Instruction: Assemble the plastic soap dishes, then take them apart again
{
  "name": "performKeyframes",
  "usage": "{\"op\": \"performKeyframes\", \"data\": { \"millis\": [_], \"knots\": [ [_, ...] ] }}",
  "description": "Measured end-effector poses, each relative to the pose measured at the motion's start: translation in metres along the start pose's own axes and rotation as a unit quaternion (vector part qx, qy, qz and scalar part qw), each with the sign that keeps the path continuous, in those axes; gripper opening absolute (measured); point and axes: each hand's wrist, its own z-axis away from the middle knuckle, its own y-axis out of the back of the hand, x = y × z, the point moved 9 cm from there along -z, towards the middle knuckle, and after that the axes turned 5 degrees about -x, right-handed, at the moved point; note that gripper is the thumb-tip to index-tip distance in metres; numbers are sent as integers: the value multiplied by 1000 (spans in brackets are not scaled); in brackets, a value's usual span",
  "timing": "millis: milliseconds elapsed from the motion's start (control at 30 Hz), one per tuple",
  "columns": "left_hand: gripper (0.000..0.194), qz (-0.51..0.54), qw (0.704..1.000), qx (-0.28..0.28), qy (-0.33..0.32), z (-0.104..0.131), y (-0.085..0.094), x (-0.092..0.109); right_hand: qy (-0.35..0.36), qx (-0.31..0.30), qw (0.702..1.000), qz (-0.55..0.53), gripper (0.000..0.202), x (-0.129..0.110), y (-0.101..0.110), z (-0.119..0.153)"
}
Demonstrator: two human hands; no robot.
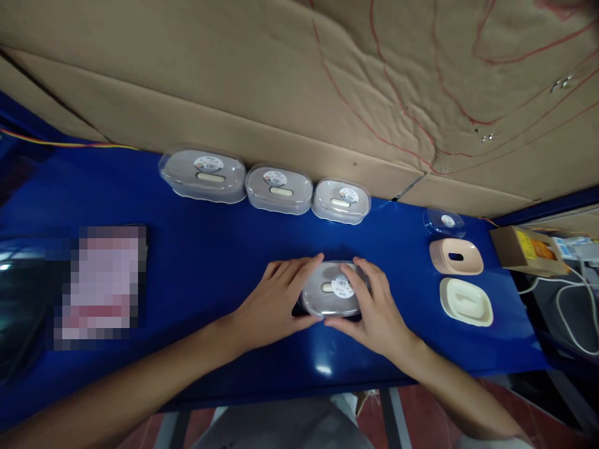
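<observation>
Both hands hold a small grey oval box with a clear lid (330,302) at the middle of the blue table. My left hand (276,296) wraps its left side, thumb at the near edge and fingers at the far edge. My right hand (374,305) grips the right side, one finger lying across the lid beside a round white label (343,286). Under the lid a pale oval piece shows. Right of my hands are a pink oval part with a slot (456,257), a cream oval tray (467,302) and a clear lid (444,223).
Three similar lidded boxes stand in a row along the cardboard wall: a large one (203,174), a middle one (279,189) and a smaller one (341,201). A pixelated flat item (100,280) lies at left. An open cardboard box (528,251) and white cables (568,305) are at far right.
</observation>
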Motion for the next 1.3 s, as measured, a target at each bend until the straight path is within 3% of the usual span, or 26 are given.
{"op": "performKeyframes", "data": {
  "millis": [133,333,400,600,667,733,833,900,1000,1167,1300],
  "knots": [
    [108,-7,1000,0,4,0,1,-1,-12,17,1000,20,108,-5,-4,3],
    [109,-9,1000,11,-3,2,1,-6,-10,-6,1000,9,105,1,-3,-3],
    [105,-18,1000,15,-4,2,1,-7,-24,-19,999,10,100,16,5,-5],
    [75,-48,999,15,-8,4,5,-4,-101,-75,992,23,88,92,38,13],
    [70,-56,998,15,-19,4,6,-1,-127,-38,989,59,84,111,53,18],
    [67,-60,998,17,-24,5,7,1,-159,42,982,88,79,124,68,20],
    [66,-61,997,24,-28,5,8,1,-184,145,969,83,52,130,77,16],
    [65,-68,997,30,-33,5,9,2,-183,146,970,69,35,130,70,10],
    [64,-86,995,34,-42,6,9,3,-189,135,970,75,31,129,63,6],
    [59,-102,993,31,-44,7,7,3,-233,183,952,78,42,143,72,15],
    [54,-94,995,21,-36,7,5,1,-214,151,963,55,59,151,62,11]
  ]
}}
